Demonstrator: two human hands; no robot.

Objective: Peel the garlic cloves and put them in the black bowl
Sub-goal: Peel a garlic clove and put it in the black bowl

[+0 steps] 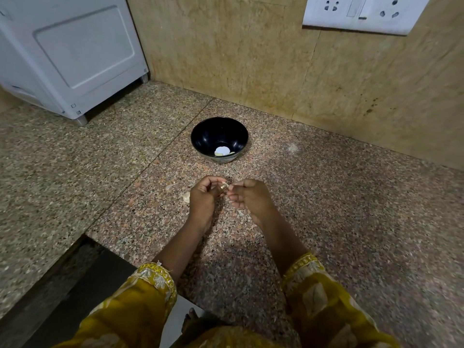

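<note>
White machine [70, 54]: stood at the back left on the counter [351, 209].
Loose clove [185, 197]: lay on the counter, just beside the left hand, with a bit of skin [172, 186] near it.
Left hand [203, 199]: fingers were curled around a garlic clove [225, 185], held above the counter.
Black bowl [200, 136]: sat behind the hands, near the wall, with peeled cloves [219, 153] at the bottom.
Right hand [251, 199]: thumb and finger pinched the tip of the same garlic clove.
Socket plate [361, 13]: was on the wall, top right.
</note>
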